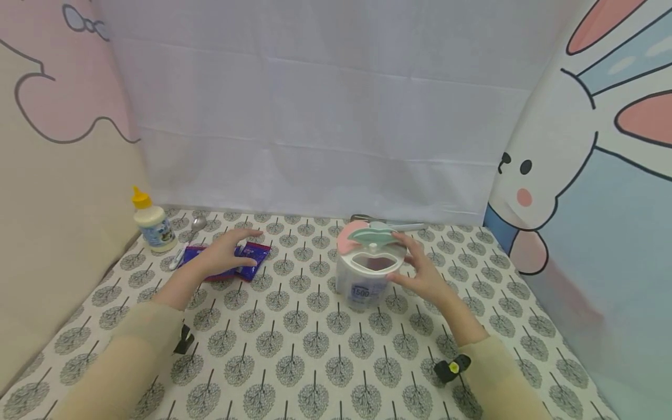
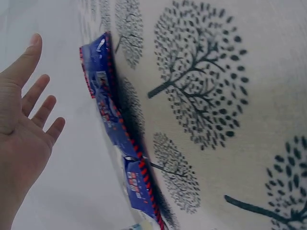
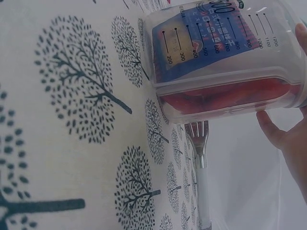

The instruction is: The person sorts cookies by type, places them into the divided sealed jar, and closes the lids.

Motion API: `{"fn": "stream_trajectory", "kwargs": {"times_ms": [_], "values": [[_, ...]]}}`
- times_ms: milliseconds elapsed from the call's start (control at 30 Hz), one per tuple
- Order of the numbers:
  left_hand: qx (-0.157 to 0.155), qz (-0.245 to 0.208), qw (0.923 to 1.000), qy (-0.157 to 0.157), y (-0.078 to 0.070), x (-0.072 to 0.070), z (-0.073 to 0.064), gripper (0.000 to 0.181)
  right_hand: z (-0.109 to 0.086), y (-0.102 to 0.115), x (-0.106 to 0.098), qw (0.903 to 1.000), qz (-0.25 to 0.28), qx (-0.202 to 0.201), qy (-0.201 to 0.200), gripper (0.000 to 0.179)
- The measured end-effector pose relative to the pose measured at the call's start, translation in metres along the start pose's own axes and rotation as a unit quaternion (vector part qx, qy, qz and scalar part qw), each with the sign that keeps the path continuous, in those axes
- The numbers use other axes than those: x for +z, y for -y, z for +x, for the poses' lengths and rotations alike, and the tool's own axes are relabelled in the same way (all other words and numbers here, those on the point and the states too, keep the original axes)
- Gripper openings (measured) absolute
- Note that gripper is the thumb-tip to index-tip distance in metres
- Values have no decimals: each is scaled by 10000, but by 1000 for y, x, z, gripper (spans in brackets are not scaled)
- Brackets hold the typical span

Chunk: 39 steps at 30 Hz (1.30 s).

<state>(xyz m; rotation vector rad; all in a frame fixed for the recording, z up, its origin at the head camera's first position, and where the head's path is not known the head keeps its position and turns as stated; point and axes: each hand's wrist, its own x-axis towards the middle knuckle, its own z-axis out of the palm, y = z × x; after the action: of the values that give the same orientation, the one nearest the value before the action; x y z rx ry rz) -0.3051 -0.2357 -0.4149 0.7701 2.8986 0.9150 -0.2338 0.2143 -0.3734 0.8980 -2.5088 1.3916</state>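
A clear plastic storage canister (image 1: pixel 362 290) with printed volume marks stands right of centre. Its pale green lid flap (image 1: pixel 374 235) is raised over an opening, beside a pink lid section (image 1: pixel 349 239). My right hand (image 1: pixel 424 275) grips the canister's right side near the rim, thumb in front. Through the wall in the right wrist view show a blue packet (image 3: pixel 192 45) and something red (image 3: pixel 230 96). My left hand (image 1: pixel 223 254), fingers spread and holding nothing, hovers by flat blue packets (image 1: pixel 255 259); their red-striped edges show in the left wrist view.
At the back left stand a bottle (image 1: pixel 156 230) with a yellow nozzle cap and, beside it, a spoon (image 1: pixel 198 223) lying on the patterned tablecloth (image 1: pixel 294 350). A fork (image 3: pixel 200 148) lies behind the canister. Cloth walls (image 1: pixel 315 116) enclose the back and sides.
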Motion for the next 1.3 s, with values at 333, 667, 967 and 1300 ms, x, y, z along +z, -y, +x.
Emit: {"fn": "stream_trajectory", "kwargs": {"times_ms": [333,667,967,1300], "values": [[-391,528,9977,189,36,13,13,79,0,2,0,10000,5,-22,-15,82],[-622,176,9971,404,44,19,12,72,-2,3,0,9998,-91,177,44,81],[-965,270,9949,-73,34,16,14,71,0,2,1,9999,-138,73,24,82],[-554,402,9952,-703,8,6,17,49,-1,1,0,10000,-93,-2,8,82]]}}
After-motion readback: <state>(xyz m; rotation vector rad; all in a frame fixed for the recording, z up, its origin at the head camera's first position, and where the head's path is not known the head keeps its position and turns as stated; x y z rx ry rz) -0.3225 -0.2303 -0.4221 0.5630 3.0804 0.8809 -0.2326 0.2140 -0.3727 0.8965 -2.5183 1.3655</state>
